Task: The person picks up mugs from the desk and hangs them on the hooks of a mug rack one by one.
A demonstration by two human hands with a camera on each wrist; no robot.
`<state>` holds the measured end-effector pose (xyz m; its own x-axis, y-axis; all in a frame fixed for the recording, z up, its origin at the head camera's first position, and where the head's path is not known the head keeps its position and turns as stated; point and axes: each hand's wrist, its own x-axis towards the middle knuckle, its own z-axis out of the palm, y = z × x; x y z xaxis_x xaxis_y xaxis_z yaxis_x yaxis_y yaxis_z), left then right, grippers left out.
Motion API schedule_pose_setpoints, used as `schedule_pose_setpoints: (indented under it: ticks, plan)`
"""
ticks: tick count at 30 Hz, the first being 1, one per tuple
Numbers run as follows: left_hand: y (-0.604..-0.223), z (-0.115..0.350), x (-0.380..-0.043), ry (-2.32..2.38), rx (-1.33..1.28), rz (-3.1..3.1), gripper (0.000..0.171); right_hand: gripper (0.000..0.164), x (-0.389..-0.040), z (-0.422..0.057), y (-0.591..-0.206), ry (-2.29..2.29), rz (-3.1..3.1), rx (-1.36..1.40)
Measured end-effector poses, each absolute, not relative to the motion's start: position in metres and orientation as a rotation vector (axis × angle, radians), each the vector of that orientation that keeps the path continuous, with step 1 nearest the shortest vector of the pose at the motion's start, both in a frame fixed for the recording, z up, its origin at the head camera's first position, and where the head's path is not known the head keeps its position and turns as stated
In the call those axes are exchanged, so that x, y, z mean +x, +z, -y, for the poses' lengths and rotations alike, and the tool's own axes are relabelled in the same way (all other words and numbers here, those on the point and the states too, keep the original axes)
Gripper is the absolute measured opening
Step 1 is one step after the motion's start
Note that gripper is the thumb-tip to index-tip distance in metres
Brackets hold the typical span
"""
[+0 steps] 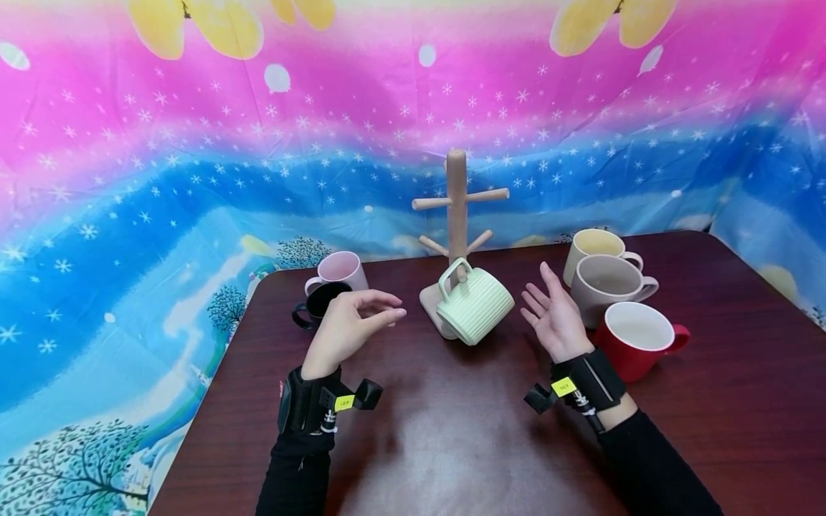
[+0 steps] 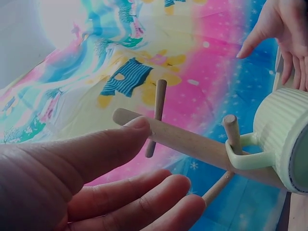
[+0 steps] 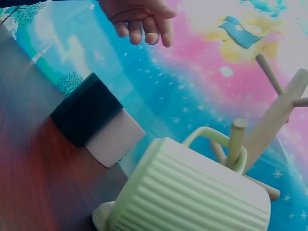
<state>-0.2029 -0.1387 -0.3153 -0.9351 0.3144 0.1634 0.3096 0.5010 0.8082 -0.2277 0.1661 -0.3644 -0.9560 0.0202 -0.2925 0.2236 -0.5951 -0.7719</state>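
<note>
A pale green ribbed mug (image 1: 477, 304) hangs tilted by its handle from a low front peg of the wooden mug tree (image 1: 457, 208). To its left, my left hand (image 1: 351, 326) is raised with fingers loosely bent and nothing in them; in the head view it overlaps the black mug (image 1: 329, 297). My right hand (image 1: 560, 322) is on the other side of the green mug, palm turned up and fingers extended, holding nothing. The right wrist view shows the mug's handle (image 3: 204, 131) looped over the peg (image 3: 236, 139).
Behind the black mug stands a pink mug (image 1: 342, 269). On the right are a cream mug (image 1: 584, 247), a grey mug (image 1: 609, 283) and a red mug (image 1: 629, 344), standing in a row. The dark wooden table (image 1: 439, 444) meets a colourful printed cloth (image 1: 361, 143) at the back.
</note>
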Motion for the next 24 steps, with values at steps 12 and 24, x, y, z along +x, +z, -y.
schedule_pose_setpoints:
  ticks: [12,24]
  plan:
    - [-0.314,0.143,-0.204,1.44,0.541,-2.75,0.022,0.07,-0.229,-0.163,-0.36,-2.64,-1.598,0.26]
    - [-0.319,0.138,-0.201,1.016,0.511,-3.038,0.025,0.022,-0.218,-0.155,-0.324,-2.106,-3.104,-0.491]
